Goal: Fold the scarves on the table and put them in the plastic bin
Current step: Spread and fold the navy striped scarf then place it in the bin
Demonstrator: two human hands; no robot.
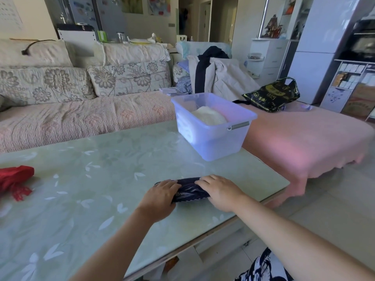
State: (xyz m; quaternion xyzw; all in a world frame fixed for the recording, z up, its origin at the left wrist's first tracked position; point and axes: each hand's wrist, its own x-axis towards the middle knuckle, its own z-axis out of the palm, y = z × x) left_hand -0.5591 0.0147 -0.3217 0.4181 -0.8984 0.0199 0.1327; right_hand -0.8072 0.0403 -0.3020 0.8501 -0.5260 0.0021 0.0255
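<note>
I see both arms reaching forward over the table (101, 169), bare to the elbow. My left hand (160, 196) lies palm down on the left end of the navy scarf (189, 191), its fingers curled over the cloth and gripping it. My right hand (218, 192) covers the right end, fingers bent over the top and thumb tucked under the near edge, holding it too. The navy scarf is a short rolled bundle lying flat between the hands, near the table's front right edge. The table has a glossy pale green top with a white leaf print. A red scarf (14, 179) lies bunched at the far left, well apart from the hands. A sofa (81, 94) with flowered cushions runs behind the table, and to the right is a pink cover (304, 142) with a black bag (272, 94) on it. The bin (213, 147), clear plastic, stands at the table's far right corner, with a white scarf (209, 117) folded inside.
</note>
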